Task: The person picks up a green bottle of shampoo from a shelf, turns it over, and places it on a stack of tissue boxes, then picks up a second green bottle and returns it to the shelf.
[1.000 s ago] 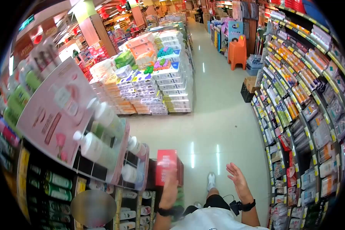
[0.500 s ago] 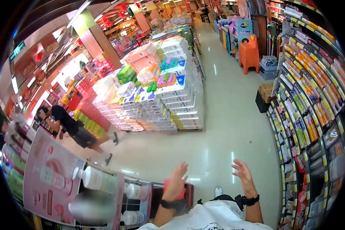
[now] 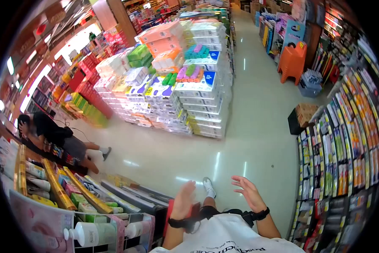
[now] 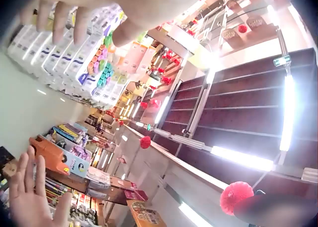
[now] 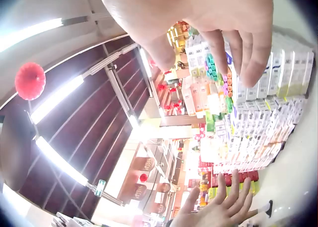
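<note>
My left hand (image 3: 183, 200) is held up in front of my body with nothing in it, slightly blurred in the head view. A red box (image 3: 169, 219) shows just behind its wrist. My right hand (image 3: 249, 193) is raised a short way to the right, fingers spread and relaxed over the shop floor (image 3: 257, 152). A gap of floor and one shoe (image 3: 209, 187) lies between the two hands. In the left wrist view the left hand (image 4: 134, 8) hangs in from the top, fingers loosely bent. The right wrist view likewise shows empty fingers on the right hand (image 5: 213, 18).
Pump bottles (image 3: 92, 234) stand in a display at the lower left, beside shelves of boxed goods (image 3: 77, 198). Stacked tissue packs (image 3: 202, 101) rise ahead. A person in black (image 3: 50, 128) bends at the left. Packed shelves (image 3: 341, 147) line the right; an orange stool stack (image 3: 291, 63) stands beyond.
The head view has swung and moved forward, so the pump-bottle display now sits lower left. The person in black has come into view. Both hands stay raised, apart and empty.
</note>
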The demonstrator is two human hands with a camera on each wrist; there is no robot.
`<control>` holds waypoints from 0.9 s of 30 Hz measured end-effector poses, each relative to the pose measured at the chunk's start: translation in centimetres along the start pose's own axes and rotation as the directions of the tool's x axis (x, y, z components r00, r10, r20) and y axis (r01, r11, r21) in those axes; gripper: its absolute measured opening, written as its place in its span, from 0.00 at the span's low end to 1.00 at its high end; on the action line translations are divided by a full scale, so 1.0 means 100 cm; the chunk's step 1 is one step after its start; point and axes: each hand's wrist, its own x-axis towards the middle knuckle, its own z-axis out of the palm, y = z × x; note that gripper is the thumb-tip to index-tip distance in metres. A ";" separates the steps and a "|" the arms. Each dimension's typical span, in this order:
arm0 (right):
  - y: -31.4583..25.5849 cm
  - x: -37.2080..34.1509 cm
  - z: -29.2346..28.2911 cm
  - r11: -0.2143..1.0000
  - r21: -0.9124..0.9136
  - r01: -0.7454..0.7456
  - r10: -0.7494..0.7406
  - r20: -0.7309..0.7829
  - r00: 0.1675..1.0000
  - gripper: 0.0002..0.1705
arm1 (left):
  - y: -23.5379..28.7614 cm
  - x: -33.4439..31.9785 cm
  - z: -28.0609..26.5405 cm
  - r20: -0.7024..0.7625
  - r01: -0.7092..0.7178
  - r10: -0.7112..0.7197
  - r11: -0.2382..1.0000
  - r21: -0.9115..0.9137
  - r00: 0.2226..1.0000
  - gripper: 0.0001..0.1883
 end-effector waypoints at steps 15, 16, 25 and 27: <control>-0.061 0.237 0.052 0.934 0.354 0.046 0.029 -0.205 0.978 0.19 | 0.160 0.204 0.034 0.186 -0.109 0.155 0.966 -0.236 0.970 0.19; -0.058 0.248 0.053 0.905 0.422 0.049 0.058 -0.235 0.970 0.18 | 0.166 0.211 0.034 0.184 -0.108 0.156 0.963 -0.248 0.970 0.19; -0.010 0.352 0.045 0.664 0.743 0.084 0.269 -0.342 0.901 0.05 | 0.158 0.290 -0.010 -0.107 -0.031 -0.048 0.772 -0.635 0.993 0.06; -0.003 0.379 0.048 0.666 0.743 0.069 0.275 -0.330 0.903 0.05 | 0.161 0.309 -0.017 -0.136 -0.048 -0.053 0.764 -0.644 0.989 0.04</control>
